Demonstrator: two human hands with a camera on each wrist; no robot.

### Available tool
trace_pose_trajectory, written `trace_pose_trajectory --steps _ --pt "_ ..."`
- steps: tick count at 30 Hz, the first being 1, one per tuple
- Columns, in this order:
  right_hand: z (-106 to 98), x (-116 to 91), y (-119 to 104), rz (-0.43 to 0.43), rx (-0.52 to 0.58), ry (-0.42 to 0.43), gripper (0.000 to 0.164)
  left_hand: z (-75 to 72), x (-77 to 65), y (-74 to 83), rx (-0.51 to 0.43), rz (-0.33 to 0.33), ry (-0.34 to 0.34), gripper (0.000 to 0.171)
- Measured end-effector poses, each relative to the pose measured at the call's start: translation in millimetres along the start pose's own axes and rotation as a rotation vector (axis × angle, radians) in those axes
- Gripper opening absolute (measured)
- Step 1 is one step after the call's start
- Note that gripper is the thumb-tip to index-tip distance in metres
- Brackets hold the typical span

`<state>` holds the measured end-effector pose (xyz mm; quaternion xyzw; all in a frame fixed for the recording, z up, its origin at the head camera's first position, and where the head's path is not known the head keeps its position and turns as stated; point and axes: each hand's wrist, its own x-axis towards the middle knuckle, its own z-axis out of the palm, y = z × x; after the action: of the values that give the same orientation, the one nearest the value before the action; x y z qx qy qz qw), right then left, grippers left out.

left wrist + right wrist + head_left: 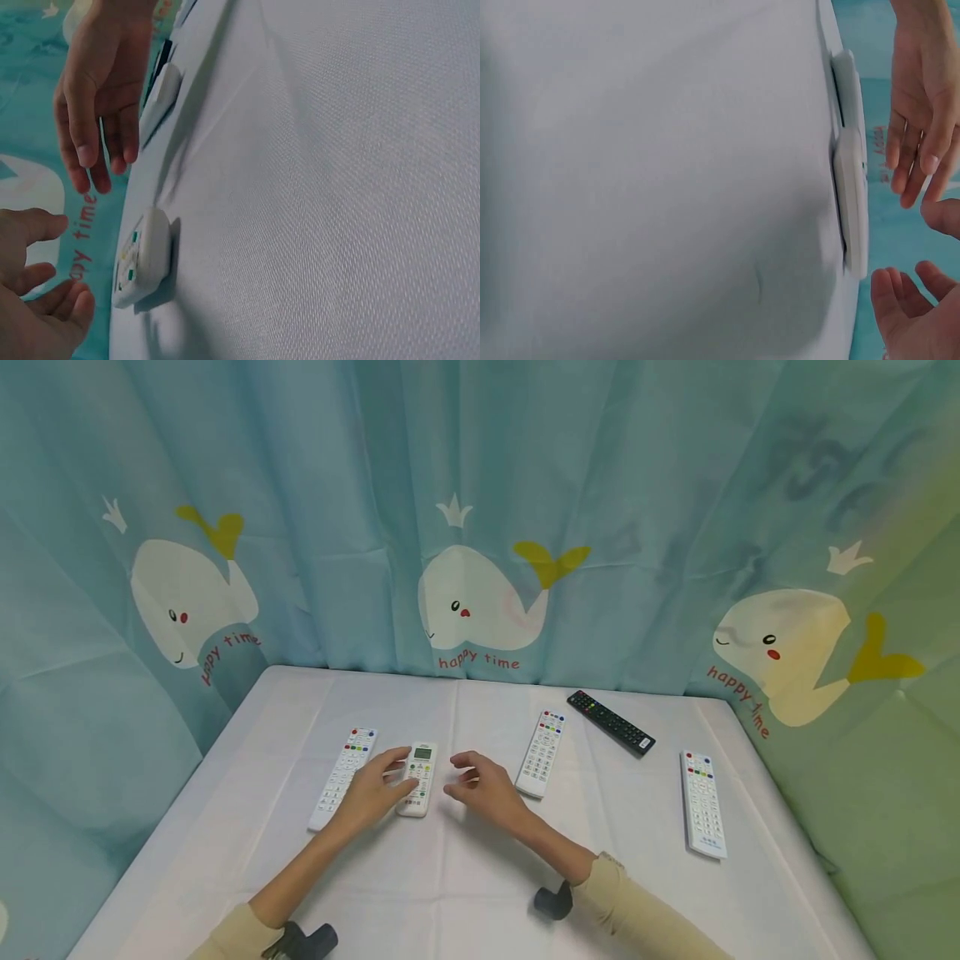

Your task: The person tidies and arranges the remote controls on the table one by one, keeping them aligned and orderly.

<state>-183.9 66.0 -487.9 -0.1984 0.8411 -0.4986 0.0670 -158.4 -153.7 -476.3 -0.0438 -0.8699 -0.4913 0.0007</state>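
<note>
A small white remote with a green display lies flat on the white tablecloth. My left hand is at its left edge, thumb and fingers spread and relaxed, holding nothing. My right hand hovers just right of the remote, fingers loosely bent and empty. In the left wrist view the remote sits between my left hand and my right hand, both apart from it. In the right wrist view the remote lies beside my right hand and my left hand.
A long white remote lies just left of my left hand. Another white remote lies right of my right hand, a black remote behind it, and a third white one far right. A whale-print curtain surrounds the table.
</note>
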Motion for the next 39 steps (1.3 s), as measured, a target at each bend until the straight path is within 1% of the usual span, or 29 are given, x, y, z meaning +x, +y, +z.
trace_pose_trajectory --steps 7,9,13,21,28,34,39 --pt "-16 2 2 -0.022 -0.003 0.021 0.042 5.5 1.1 3.8 -0.066 0.064 0.003 0.053" --pt "-20 3 3 -0.030 -0.006 0.029 0.041 7.8 1.8 5.2 -0.078 0.085 -0.007 0.053" --pt "-30 5 6 -0.030 -0.011 0.032 0.042 13.6 4.2 9.4 -0.108 0.104 -0.021 0.053" --pt "-51 9 13 -0.019 -0.024 0.036 0.043 28.4 8.1 19.3 -0.085 0.146 -0.058 0.053" --pt "-71 11 22 0.002 -0.024 0.050 0.045 44.3 11.5 23.4 -0.065 0.204 -0.080 0.051" --pt "-87 11 29 0.023 -0.021 0.049 0.048 55.1 13.5 28.4 -0.078 0.222 -0.128 0.054" --pt "-99 11 35 0.031 -0.044 0.072 0.049 64.6 16.1 31.7 -0.062 0.239 -0.152 0.055"
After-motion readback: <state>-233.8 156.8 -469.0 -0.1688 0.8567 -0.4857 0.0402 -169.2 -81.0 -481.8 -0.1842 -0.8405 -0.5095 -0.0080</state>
